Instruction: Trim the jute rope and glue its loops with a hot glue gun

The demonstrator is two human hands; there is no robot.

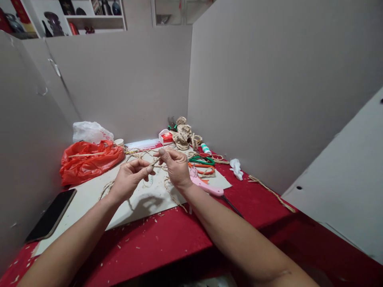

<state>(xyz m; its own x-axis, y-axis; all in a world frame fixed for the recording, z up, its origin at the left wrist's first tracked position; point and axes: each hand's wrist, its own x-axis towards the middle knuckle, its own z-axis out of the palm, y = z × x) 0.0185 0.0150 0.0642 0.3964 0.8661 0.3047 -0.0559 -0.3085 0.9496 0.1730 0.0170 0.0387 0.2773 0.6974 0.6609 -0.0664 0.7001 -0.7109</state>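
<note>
Between my two hands runs a braided straw cord (154,161), held above a pale board (143,207). My left hand (133,175) pinches it between thumb and fingers from the left. Close by on the right, my right hand (175,165) grips the same cord with thumb and forefinger, a little higher. Loose lengths of the cord hang below and trail over the board on both sides. A pink glue gun (206,185) lies just right of my right wrist, partly covered by it. Green-handled scissors (202,160) and an orange-handled tool (203,169) lie beyond it.
At the left are a red plastic bag (89,161), a white plastic bag (91,132) and a phone (52,215). Rolled straw braid (182,135) is heaped at the back beside a small red-and-white box (166,137). Crumpled tissue (236,169) lies right. Grey partitions (254,79) enclose the red-covered table (161,247).
</note>
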